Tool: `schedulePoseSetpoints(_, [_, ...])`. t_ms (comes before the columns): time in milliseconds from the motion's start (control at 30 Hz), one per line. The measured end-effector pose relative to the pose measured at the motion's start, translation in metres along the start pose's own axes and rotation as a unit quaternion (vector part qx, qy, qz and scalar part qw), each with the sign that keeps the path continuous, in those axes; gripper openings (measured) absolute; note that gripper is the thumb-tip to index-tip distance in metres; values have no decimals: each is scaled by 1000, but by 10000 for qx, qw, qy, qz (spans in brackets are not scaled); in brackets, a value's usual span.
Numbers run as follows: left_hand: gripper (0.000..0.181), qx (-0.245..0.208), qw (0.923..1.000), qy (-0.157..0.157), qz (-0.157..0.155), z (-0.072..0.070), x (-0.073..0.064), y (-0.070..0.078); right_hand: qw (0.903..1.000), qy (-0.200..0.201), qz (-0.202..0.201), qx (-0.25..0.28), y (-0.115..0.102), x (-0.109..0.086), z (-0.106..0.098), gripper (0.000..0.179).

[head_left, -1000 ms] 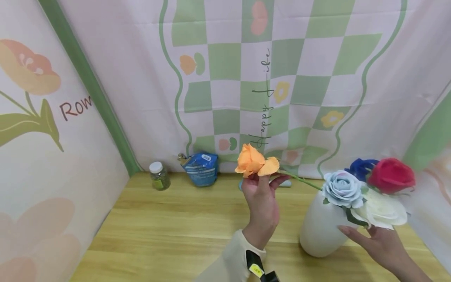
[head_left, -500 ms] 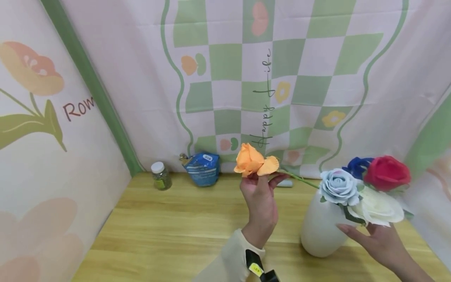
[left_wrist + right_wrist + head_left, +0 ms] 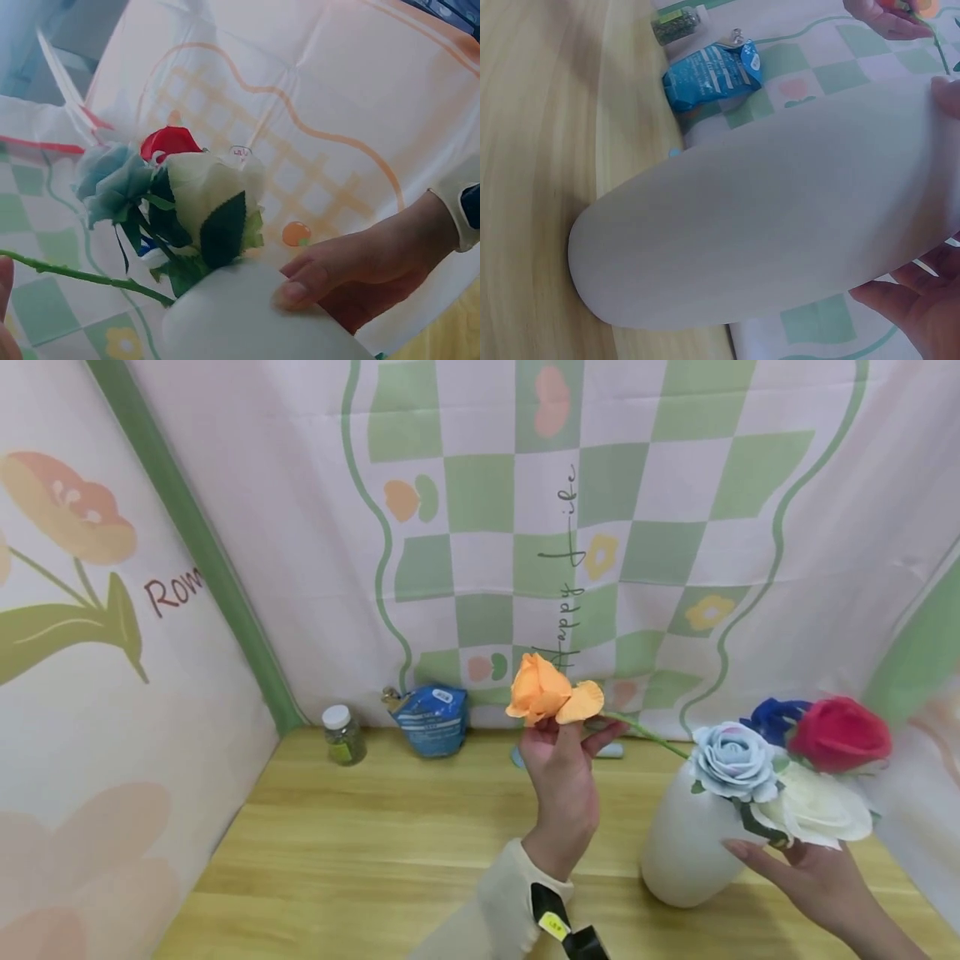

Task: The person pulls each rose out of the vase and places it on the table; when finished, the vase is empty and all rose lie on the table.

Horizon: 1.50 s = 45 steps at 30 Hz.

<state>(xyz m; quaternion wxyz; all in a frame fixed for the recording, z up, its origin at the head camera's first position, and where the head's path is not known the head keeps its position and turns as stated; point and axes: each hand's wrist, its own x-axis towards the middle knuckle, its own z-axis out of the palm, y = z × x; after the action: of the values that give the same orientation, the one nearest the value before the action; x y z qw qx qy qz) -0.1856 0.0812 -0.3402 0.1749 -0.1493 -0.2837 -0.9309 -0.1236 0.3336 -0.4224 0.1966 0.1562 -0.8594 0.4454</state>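
Observation:
My left hand (image 3: 564, 777) pinches an orange artificial rose (image 3: 542, 689) close below its bloom. From there the green stem (image 3: 82, 277) runs to the mouth of a white vase (image 3: 686, 843), its lower end out of sight. My right hand (image 3: 817, 881) grips the vase near its top, thumb on the near side and fingers round the far side in the right wrist view. The vase stands on the table, leaning slightly. In it are a pale blue rose (image 3: 735, 760), a white one (image 3: 813, 806), a red one (image 3: 840, 735) and a dark blue flower (image 3: 774, 720).
Along the back of the wooden table (image 3: 360, 860) stand a small white-capped jar (image 3: 344, 737) and a blue pouch (image 3: 431, 720). A light blue object (image 3: 611, 750) lies partly behind my left hand. Printed cloth (image 3: 480, 485) hangs behind and at the sides.
My left hand has risen slightly and shifted right with the orange rose. The flowers in the vase swayed left, then back right. My right hand stays on the vase.

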Motion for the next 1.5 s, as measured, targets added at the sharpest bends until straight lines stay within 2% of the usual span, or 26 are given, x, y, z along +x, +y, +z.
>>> schedulePoseSetpoints(233, [22, 104, 9992, 334, -179, -4, 6, 7, 10000, 35, 15, -91, 1, -1, -3, 87])
schedulePoseSetpoints(467, [25, -18, 9973, 628, -372, -13, 9, 10, 9993, -90, 281, -223, 5, -1, -6, 83])
schedulePoseSetpoints(600, [24, -74, 9941, 935, -537, -16, 11, 13, 9987, -69, 426, -282, 7, -2, -5, 84])
schedulePoseSetpoints(833, [17, -110, 9881, 1353, -725, -22, 17, 16, 9996, -59, 258, -108, 5, -1, -4, 81])
schedulePoseSetpoints(933, [19, -72, 9855, 1485, -814, -24, 18, 18, 9993, -64, 322, -175, 6, -2, -5, 77])
schedulePoseSetpoints(1133, [20, -47, 9823, 1632, -917, -28, 19, 22, 9994, -54, 306, -123, 7, -3, -4, 77])
schedulePoseSetpoints(1333, [17, -86, 9816, 1728, -805, -33, 22, 23, 9991, -36, 152, 399, 3, -1, -1, 83])
schedulePoseSetpoints(1500, [17, -133, 9801, 1818, -783, -39, 26, 26, 9986, -32, 223, 475, 1, 1, -1, 84])
